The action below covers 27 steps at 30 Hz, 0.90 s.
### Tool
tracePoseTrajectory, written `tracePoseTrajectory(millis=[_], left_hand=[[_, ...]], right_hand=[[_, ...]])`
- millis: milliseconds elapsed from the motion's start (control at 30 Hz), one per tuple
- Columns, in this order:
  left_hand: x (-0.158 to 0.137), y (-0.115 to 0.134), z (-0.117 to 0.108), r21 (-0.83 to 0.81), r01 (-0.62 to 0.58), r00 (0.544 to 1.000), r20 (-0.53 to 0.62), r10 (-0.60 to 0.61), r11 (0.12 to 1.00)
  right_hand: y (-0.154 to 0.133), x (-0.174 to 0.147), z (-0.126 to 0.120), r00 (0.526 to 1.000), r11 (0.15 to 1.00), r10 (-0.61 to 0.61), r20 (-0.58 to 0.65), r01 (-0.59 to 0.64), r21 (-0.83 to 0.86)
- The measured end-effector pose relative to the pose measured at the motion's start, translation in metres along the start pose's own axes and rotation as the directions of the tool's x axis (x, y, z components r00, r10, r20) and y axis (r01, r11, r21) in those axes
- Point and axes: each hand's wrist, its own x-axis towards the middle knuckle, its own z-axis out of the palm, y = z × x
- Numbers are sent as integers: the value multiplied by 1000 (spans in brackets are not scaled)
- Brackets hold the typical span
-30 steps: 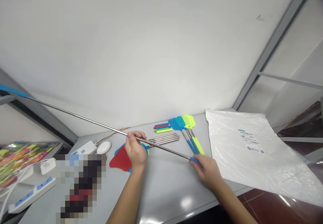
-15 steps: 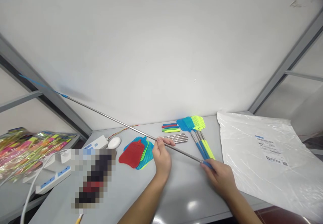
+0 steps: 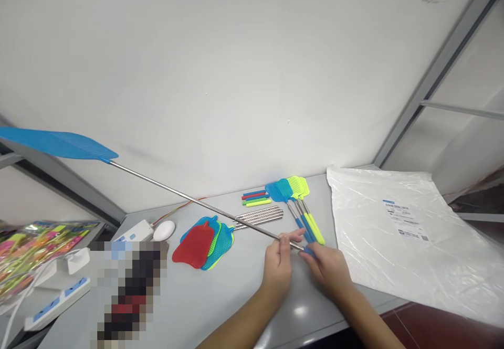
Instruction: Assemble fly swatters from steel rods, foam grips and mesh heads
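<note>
A blue fly swatter with a long extended metal rod slants from the upper left down to my hands. My right hand is closed round its blue handle. My left hand pinches the rod just above that handle. Beyond my hands lie several finished fly swatters, blue, teal and yellow-green, with short rods. Left of them are a bundle of metal rods and several coloured handle tubes. A pile of loose swatter heads, red on top with blue, green and teal beneath, lies on the table's middle left.
A white plastic mailing bag with a label covers the right of the grey table. White power strips, a white round object and a blurred-out item occupy the left. Colourful plastic packs lie beyond them. A wall stands behind.
My left hand has slid down the rod and is now close to my right hand. The swatter's head has turned from edge-on to show more of its flat face. The view has shifted slightly.
</note>
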Motion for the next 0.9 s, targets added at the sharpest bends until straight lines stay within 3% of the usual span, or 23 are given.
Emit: tracePoseTrajectory(millis=[200,267,333,400,467,567,633,800,900], left_hand=[[6,3,-10,9,-40,995,97,39,999],[10,5,-17,3,-80,994,77,80,997],[17,8,-27,-12,-142,989,-47,141,990],[27,11,-39,-29,-208,949,-247,195,978],[38,15,-55,-47,-275,870,-438,227,960],[52,21,-75,-94,-358,747,-626,224,929],[56,23,-83,-115,-379,711,-672,209,918],[59,26,-89,-170,-396,713,-676,186,902],[64,32,-99,-191,-461,662,-725,192,867]], right_hand=[[1,0,0,1000,1000,19,15,-19,13],[1,-1,0,999,999,28,38,-29,24],[1,-1,0,998,999,29,63,-31,29],[3,-1,-1,997,999,24,72,-26,33],[4,-1,-1,998,999,17,66,-19,36],[4,-2,0,998,1000,4,68,-6,28],[3,-3,1,995,1000,-7,97,4,27],[2,-3,0,991,999,-4,133,-1,39],[3,-3,-2,994,999,-11,105,6,47]])
